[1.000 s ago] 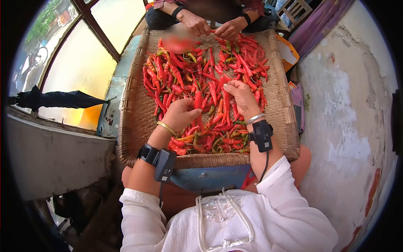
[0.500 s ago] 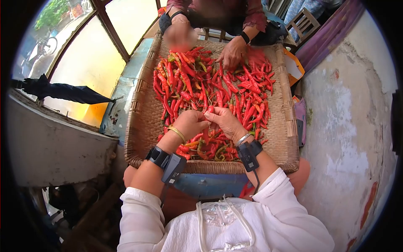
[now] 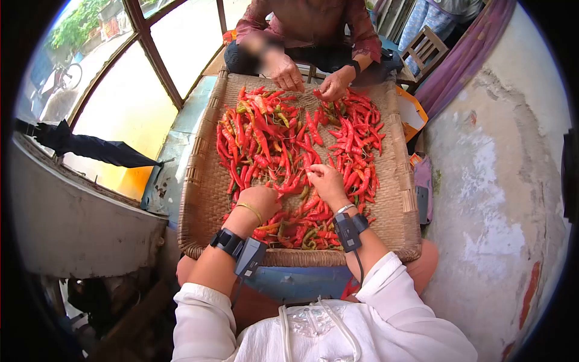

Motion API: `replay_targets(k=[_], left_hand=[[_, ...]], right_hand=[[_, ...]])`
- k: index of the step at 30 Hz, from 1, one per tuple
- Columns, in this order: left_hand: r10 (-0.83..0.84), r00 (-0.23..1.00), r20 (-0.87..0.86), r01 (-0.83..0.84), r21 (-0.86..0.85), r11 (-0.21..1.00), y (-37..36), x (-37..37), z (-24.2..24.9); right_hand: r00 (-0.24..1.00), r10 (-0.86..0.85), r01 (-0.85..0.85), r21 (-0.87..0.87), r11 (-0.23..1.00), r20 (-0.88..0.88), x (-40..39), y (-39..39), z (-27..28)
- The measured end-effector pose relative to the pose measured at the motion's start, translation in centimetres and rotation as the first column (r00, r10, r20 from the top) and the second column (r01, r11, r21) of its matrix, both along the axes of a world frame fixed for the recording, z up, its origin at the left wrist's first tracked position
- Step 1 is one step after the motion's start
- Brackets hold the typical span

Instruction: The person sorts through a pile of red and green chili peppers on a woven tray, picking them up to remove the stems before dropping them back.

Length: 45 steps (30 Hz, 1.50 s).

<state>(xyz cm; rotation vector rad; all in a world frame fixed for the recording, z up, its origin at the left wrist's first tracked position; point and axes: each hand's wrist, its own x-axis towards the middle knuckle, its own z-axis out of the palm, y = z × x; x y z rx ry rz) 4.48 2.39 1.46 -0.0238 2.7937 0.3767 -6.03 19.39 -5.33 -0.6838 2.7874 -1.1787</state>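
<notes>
Red chili peppers, with a few green and orange ones among them, lie in a loose heap in a large woven basket tray. My left hand is closed over the near left part of the heap; its fingertips are turned away, so what they hold is hidden. Further right, my right hand pinches a red chili pepper at the middle of the heap, thumb against the fingers. The two hands are apart. Nearer to me, below them, lie more peppers, some greenish and curled.
Across the tray, another person's hands work at the heap's far edge. A folded dark umbrella leans by the window at left. A wooden chair stands behind, and a worn wall rises at right.
My hands were together on a red chili pepper and have separated, the left moving down and left, the right to the right. The other person's hands have come closer together.
</notes>
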Motion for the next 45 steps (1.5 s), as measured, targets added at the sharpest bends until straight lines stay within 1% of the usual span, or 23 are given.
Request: replay_targets(k=[5, 9, 11, 13, 15, 17, 19, 20, 21, 23, 25, 27, 29, 31, 32, 33, 34, 35, 37, 39, 41, 43, 45], left_hand=[[-0.065, 0.998, -0.026, 0.067, 0.09, 0.994, -0.1, 0.2, -0.3], [-0.073, 0.995, -0.063, 0.08, 0.117, 0.99, 0.2, 0.1, 0.4], [0.01, 0.967, -0.255, 0.04, 0.188, 0.981, 0.2, -0.4, 0.8], [0.086, 0.947, -0.309, -0.01, 0.238, 0.971, 0.6, -0.4, 1.7], [0.105, 0.712, -0.695, 0.081, 0.23, 0.97, 1.0, -0.6, 2.1], [0.113, 0.659, -0.743, 0.099, 0.234, 0.967, 1.0, -0.8, 1.8], [0.067, 0.857, -0.511, 0.141, 0.358, 0.923, 0.8, -1.0, 1.6], [0.111, 0.942, -0.316, 0.01, 0.357, 0.934, 0.9, -0.8, 1.7], [0.112, 0.94, -0.323, 0.011, 0.357, 0.934, 0.9, -1.0, 1.8], [0.059, 0.947, -0.315, 0.021, 0.245, 0.969, 0.7, -0.9, 1.2], [0.117, 0.944, -0.308, -0.001, 0.352, 0.936, 0.2, -0.7, 0.3], [0.117, 0.946, -0.303, -0.045, 0.235, 0.971, 0.2, -0.7, 0.4], [0.099, 0.961, -0.26, -0.053, 0.177, 0.983, 0.0, -0.7, 0.0], [0.072, 0.94, -0.334, -0.044, 0.091, 0.995, 0.2, 0.1, -1.0], [0.069, 0.968, -0.24, -0.06, 0.044, 0.997, 0.0, 0.0, -1.1], [0.076, 0.971, -0.229, -0.069, 0.038, 0.997, -0.1, -0.2, -0.8], [0.038, 0.992, -0.12, -0.029, 0.074, 0.997, -0.6, -0.2, -0.8], [-0.009, 1.0, -0.02, 0.011, 0.122, 0.992, -0.7, -0.4, -1.1], [-0.041, 0.999, -0.021, 0.043, 0.089, 0.995, -0.8, -0.4, -2.6], [-0.105, 0.979, -0.172, 0.134, 0.172, 0.976, -0.9, -0.9, -2.5], [-0.098, 0.977, -0.19, 0.142, 0.231, 0.963, -0.6, -1.0, -2.0], [-0.154, 0.987, -0.048, 0.161, 0.216, 0.963, -0.5, -1.5, -1.9], [-0.134, 0.99, -0.049, 0.142, 0.229, 0.963, -0.4, -1.5, -2.1]], right_hand=[[0.997, 0.074, -0.071, 0.143, 0.987, -0.013, 1.2, -0.5, 0.8], [0.99, 0.004, 0.012, 0.111, 0.994, -0.14, 0.0, 0.1, 0.0], [0.977, -0.173, 0.134, -0.271, 0.953, -0.127, -0.6, -0.2, 2.0], [0.947, -0.19, 0.105, -0.309, 0.945, -0.258, 0.3, -0.1, 5.6], [0.986, 0.002, 0.084, -0.508, 0.857, 0.167, 1.4, 0.0, 7.2], [0.805, 0.354, 0.023, -0.62, 0.784, 0.476, 1.8, 0.2, 7.9], [0.704, 0.459, 0.042, -0.677, 0.735, 0.542, 1.6, 0.0, 7.0], [0.71, 0.459, 0.035, -0.677, 0.735, 0.535, 1.0, 0.2, 6.8], [0.703, 0.443, 0.114, -0.702, 0.703, 0.557, 0.4, 0.4, 6.8], [0.696, 0.406, 0.277, -0.743, 0.609, 0.592, -0.8, 1.5, 6.6], [0.708, 0.376, 0.496, -0.8, 0.337, 0.598, -2.2, 2.9, 6.0], [0.738, 0.247, 0.635, -0.77, 0.064, 0.628, -3.3, 3.8, 5.0], [0.669, 0.24, 0.704, -0.703, 0.1, 0.704, -3.1, 3.9, 3.4], [0.661, 0.129, 0.599, -0.623, 0.504, 0.739, -1.1, 2.7, 2.7], [0.71, 0.103, 0.436, -0.55, 0.712, 0.697, -0.5, 1.6, 2.4], [0.817, 0.1, 0.211, -0.456, 0.865, 0.568, -0.4, 0.5, 0.6], [0.986, 0.132, -0.095, -0.305, 0.948, 0.104, 0.7, -0.7, -1.0], [0.891, 0.256, -0.278, -0.006, 0.961, -0.375, 1.4, -1.3, -2.3], [0.924, 0.272, -0.299, -0.065, 0.952, -0.27, 2.8, -2.2, -0.8], [0.947, 0.306, -0.314, 0.083, 0.946, 0.095, 2.6, -2.7, 0.2], [0.938, 0.342, -0.344, 0.029, 0.939, 0.056, 2.7, -2.5, 0.1], [0.895, 0.35, -0.337, -0.095, 0.937, 0.275, 2.3, -2.3, -0.3], [0.886, 0.376, -0.325, -0.215, 0.921, 0.272, 2.3, -2.5, -1.5]])
